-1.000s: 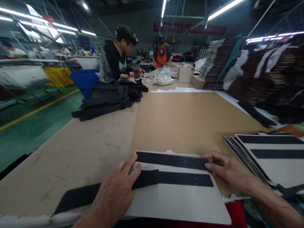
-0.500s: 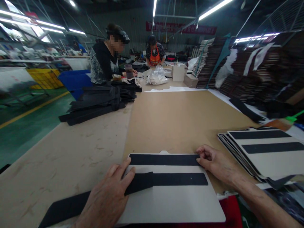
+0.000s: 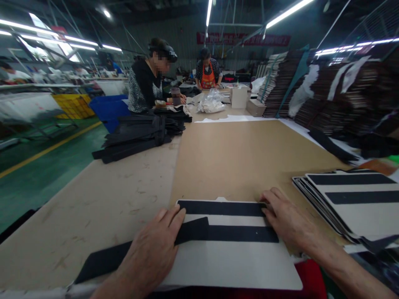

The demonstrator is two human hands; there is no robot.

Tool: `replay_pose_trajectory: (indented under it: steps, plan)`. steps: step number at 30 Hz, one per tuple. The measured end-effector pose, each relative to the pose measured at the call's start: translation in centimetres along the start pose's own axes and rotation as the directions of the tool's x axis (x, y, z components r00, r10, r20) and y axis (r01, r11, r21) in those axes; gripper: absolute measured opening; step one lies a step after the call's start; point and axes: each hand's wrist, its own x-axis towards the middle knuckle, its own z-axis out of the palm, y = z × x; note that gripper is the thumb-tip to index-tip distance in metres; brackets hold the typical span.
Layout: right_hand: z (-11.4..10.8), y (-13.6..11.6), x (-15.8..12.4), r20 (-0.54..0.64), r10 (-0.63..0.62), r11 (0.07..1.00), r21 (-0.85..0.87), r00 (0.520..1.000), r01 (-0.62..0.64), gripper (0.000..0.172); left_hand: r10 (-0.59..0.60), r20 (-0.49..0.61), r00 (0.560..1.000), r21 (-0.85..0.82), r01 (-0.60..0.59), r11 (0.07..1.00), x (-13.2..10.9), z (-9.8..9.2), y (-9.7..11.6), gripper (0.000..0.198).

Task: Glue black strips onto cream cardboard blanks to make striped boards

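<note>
A pale board (image 3: 240,265) with two dark bands lies at the table's front edge. My left hand (image 3: 154,243) is at its upper left corner, fingers close together, over a loose black strip (image 3: 106,259). That strip runs out to the left from under the hand, and its other end rests slantwise over the lower band. At the upper right corner, my right hand (image 3: 282,214) pinches the board's edge between thumb and fingers.
A stack of similar banded boards (image 3: 370,211) sits to the right. Black strips (image 3: 134,135) are piled at the far left of the table (image 3: 124,195). Two people work beyond, near a clear plastic bag (image 3: 212,101). Tall dark stacks (image 3: 330,99) stand at the back right.
The view has shifted slightly left. My left hand has moved up a little along the board's left side, and the strip's end sits higher over the band. My right hand stays at the corner.
</note>
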Motion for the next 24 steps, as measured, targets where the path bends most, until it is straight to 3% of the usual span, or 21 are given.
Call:
replay_pose_trajectory:
  steps: [5,10,15,24]
  plan:
    - [-0.9,-2.9,-0.3,0.162,-0.117,0.929,-0.332,0.98,0.166,0.047,0.068,0.076,0.995,0.055,-0.072,0.996,1.2,-2.2,1.1,0.071]
    - [-0.6,-5.9,-0.6,0.2,-0.208,0.792,-0.539,0.957,0.285,0.081,0.055,0.1,0.994,0.172,-0.072,0.982,2.2,-2.8,3.0,0.072]
    - [1.1,-6.8,-0.2,0.236,-0.251,0.71,-0.614,0.939,0.344,0.082,0.031,0.086,0.996,0.193,-0.047,0.98,2.9,-2.5,3.5,0.073]
    - [1.3,-3.0,-1.6,0.086,-0.214,0.847,-0.479,0.973,0.229,0.065,0.044,0.051,0.998,0.126,-0.05,0.991,1.8,-1.2,1.4,0.07]
